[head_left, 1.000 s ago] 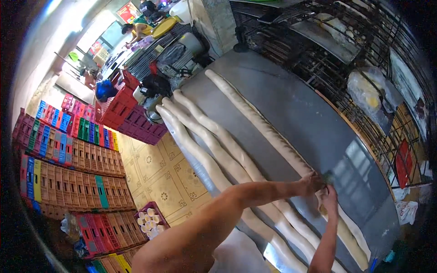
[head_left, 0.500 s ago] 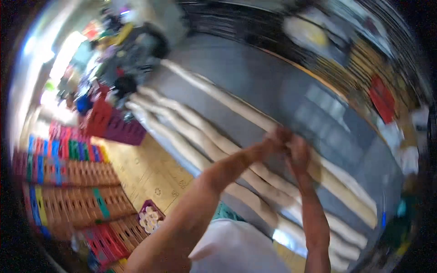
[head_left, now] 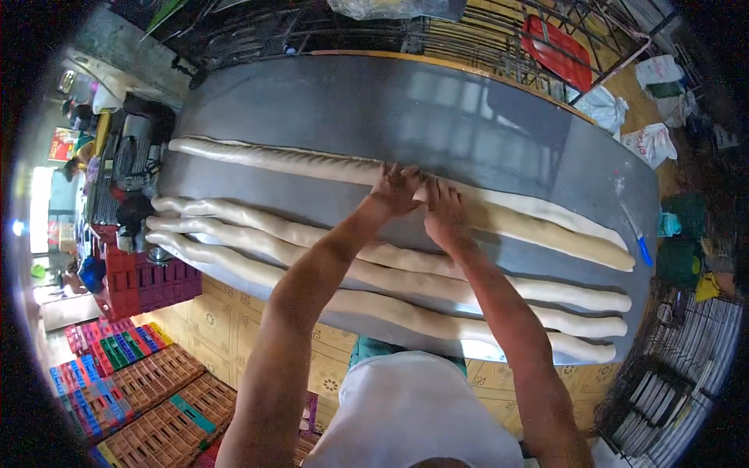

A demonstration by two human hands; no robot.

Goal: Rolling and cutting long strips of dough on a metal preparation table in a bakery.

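Observation:
A long dough rope (head_left: 296, 162) stretches across the grey table (head_left: 312, 101), farthest from me. Its right portion lies beside a paler flat strip of dough (head_left: 546, 209) along the far side. My left hand (head_left: 395, 191) rests on this rope near its middle, fingers spread over the far edge. Close by on the right, my right hand (head_left: 445, 214) lies on the same dough with its fingers stretched forward. The two thumbs nearly meet. Both palms hide the dough beneath them. Nearer my body run three more dough ropes (head_left: 562, 291), partly covered by my forearms.
A blue-handled knife or scraper (head_left: 644, 251) lies at the table's right end. Stacked plastic crates (head_left: 156, 390) stand on the floor at lower left, with a red crate (head_left: 121, 281) higher up. Metal racks and a red tray (head_left: 558, 53) are beyond the table.
The view has turned, so the table now runs more level across it. My hands stay on the far rope; they were blurred and close together, and now their fingers are spread over it.

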